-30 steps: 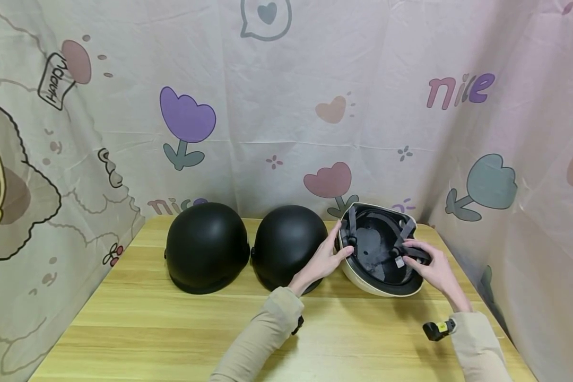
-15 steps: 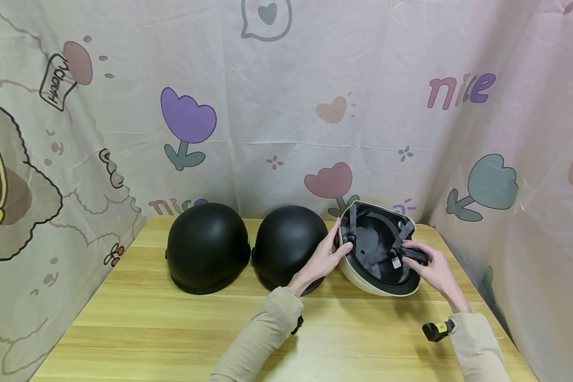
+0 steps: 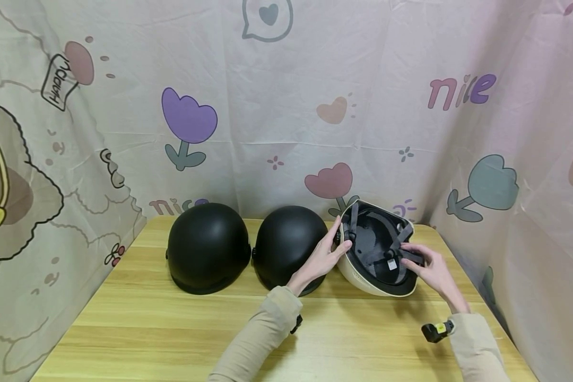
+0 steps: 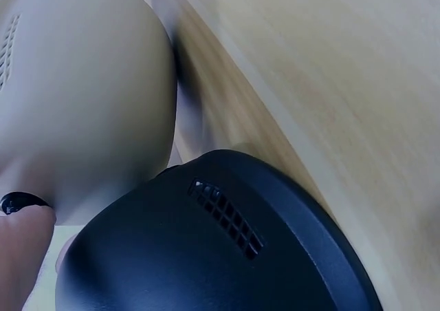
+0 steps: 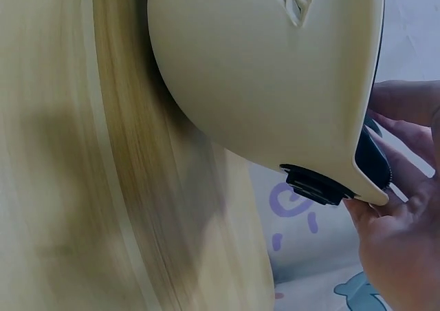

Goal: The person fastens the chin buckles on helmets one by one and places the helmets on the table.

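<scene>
A cream helmet (image 3: 360, 278) lies tipped on its shell at the table's right, its black padded inside and grey straps facing up toward the head camera. My left hand (image 3: 319, 264) grips its left rim, thumb at the inner edge and fingers along the outside. At the opposite rim, my right hand (image 3: 432, 269) holds the edge near a dark strap, thumb below and fingers above. The right wrist view shows the cream shell's vents and a black side fitting (image 5: 313, 186) close to the thumb. Just left, a black helmet (image 3: 286, 244) sits dome up, partly behind my left hand.
Another black helmet (image 3: 207, 246) stands dome up farther left, side by side with the first. All rest on a light wooden table (image 3: 162, 334). A patterned cloth (image 3: 277, 106) hangs behind and along both sides. Small cameras are strapped at both wrists.
The cream helmet has turned slightly and its right side has shifted a little left, showing more of the shell's lower left. My right hand has moved slightly left with it; the black helmets stay put.
</scene>
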A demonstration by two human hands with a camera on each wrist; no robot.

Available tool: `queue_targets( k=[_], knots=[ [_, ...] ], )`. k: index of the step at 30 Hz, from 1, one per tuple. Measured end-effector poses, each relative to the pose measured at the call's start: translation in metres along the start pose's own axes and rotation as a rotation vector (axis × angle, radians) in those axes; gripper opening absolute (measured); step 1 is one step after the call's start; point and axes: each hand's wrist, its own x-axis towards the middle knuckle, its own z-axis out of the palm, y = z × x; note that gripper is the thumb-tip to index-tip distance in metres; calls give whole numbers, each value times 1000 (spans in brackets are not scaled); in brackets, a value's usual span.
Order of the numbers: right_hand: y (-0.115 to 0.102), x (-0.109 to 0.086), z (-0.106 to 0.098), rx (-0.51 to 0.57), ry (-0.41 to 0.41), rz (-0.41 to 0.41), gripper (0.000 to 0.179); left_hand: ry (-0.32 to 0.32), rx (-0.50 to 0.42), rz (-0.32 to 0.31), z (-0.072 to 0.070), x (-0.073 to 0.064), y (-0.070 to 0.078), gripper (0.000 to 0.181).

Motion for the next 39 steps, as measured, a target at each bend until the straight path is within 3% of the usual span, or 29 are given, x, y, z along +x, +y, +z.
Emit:
queue_targets(
  k=[7, 18, 28, 39],
  knots=[
    [-2, -1, 2, 36, -14, -21, 31, -14, -51, 18, -1, 0, 1, 72],
    [0, -2, 3, 56, -34, 23, 33, -25, -55, 28, -1, -1, 1, 70],
    [3, -3, 4, 65, -43, 35, 34, 13, -30, 130, -3, -1, -2, 55],
    [6, -4, 4, 96, -57, 46, 35, 29, -44, 111, -3, 1, -5, 55]
  ],
)
